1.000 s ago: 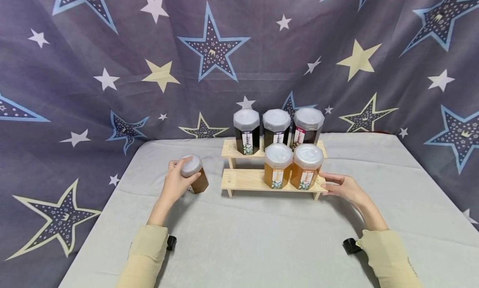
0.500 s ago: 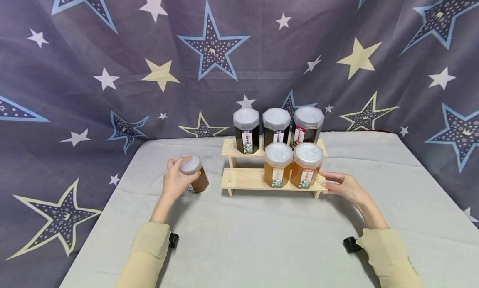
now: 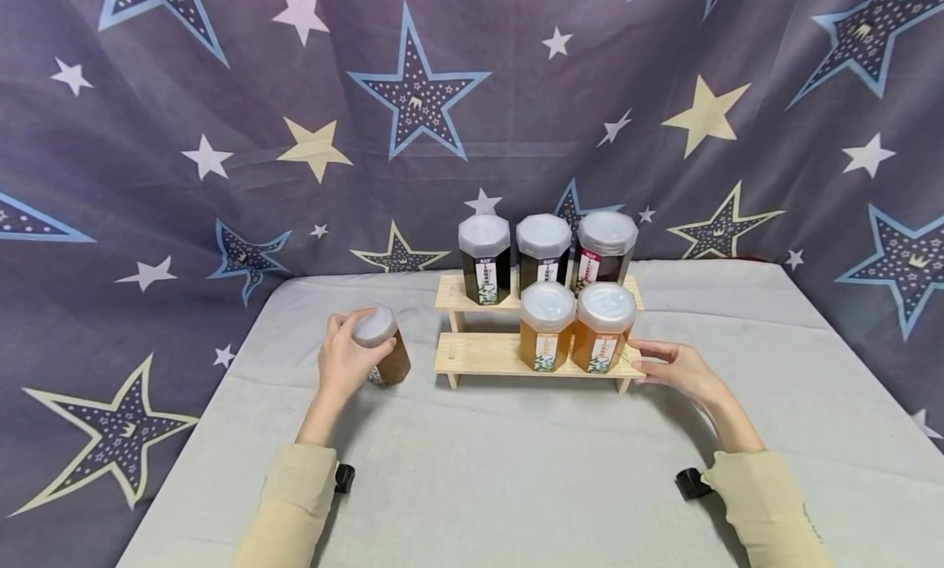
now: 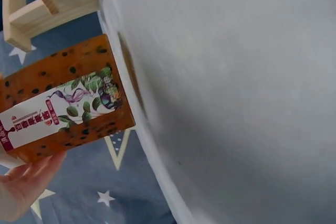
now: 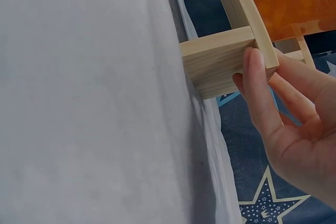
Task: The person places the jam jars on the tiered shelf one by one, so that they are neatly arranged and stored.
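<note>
My left hand (image 3: 345, 359) grips a jar (image 3: 392, 363) by its pale lid, thumb on the near side and fingers over the far side. In the left wrist view the jar (image 4: 68, 93) shows orange-brown contents with dark seeds and a white label with leaves; its base is right at the grey tablecloth. My right hand (image 3: 682, 374) pinches the right end of the lower shelf of a two-step wooden stand (image 3: 483, 353). In the right wrist view the thumb and fingers (image 5: 255, 80) hold the shelf's corner, above its leg.
Two amber jars, one at the middle (image 3: 546, 338) and one at the right (image 3: 603, 338), stand on the lower shelf. Three dark jars (image 3: 487, 269) line the upper shelf. A star-patterned curtain (image 3: 243, 101) hangs behind the cloth-covered table (image 3: 501, 470).
My left wrist and forearm have shifted slightly to the right, while the jar stays almost in place. My right hand and the stand have not moved.
</note>
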`<state>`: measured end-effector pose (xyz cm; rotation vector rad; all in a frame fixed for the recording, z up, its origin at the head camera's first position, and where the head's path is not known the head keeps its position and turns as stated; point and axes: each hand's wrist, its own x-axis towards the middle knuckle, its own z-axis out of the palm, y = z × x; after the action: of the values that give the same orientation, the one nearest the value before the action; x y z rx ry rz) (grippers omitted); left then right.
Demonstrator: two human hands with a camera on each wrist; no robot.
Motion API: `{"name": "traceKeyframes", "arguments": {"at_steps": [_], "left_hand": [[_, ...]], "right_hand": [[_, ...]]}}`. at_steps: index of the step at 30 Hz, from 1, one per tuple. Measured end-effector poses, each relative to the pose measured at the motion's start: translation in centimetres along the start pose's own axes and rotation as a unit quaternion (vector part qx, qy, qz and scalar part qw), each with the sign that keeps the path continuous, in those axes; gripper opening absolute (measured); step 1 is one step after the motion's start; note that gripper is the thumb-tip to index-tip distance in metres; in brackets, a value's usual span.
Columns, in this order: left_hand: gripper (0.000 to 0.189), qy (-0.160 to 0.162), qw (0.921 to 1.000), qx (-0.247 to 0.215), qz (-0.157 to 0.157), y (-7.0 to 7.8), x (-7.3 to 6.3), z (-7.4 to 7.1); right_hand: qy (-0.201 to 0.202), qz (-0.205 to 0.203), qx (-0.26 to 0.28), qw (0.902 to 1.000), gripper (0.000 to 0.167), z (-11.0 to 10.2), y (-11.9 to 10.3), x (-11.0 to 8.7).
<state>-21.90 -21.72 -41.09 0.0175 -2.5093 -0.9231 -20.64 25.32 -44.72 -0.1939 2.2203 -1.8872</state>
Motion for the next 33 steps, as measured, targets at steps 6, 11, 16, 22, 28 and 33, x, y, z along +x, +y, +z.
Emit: {"name": "traceKeyframes", "arguments": {"at_steps": [6,11,16,22,28,33], "left_hand": [[0.051,0.055,0.9984,-0.001,0.014,1.4,-0.5,-0.3],[0.050,0.091,0.9952,-0.012,0.033,3.0,-1.0,-0.5],[0.049,0.121,0.9902,-0.025,0.065,4.3,-1.3,-0.5],[0.048,0.135,0.9857,-0.048,0.090,6.0,-1.6,-0.5],[0.048,0.135,0.9844,-0.061,0.094,7.4,-1.7,0.0],[0.047,0.131,0.9843,-0.068,0.097,8.5,-1.7,0.4]], "right_hand": [[0.003,-0.001,-0.004,1.0000,0.053,-0.1,0.0,0.0],[0.004,-0.001,-0.008,1.0000,0.053,0.0,0.1,0.0],[0.002,-0.002,-0.008,1.0000,0.053,0.0,0.0,-0.1],[0.001,0.004,-0.004,1.0000,0.054,0.0,-0.3,0.0],[-0.001,0.003,-0.005,1.0000,0.054,0.0,-0.2,0.0],[-0.003,0.002,-0.001,1.0000,0.053,0.1,-0.3,-0.1]]}}
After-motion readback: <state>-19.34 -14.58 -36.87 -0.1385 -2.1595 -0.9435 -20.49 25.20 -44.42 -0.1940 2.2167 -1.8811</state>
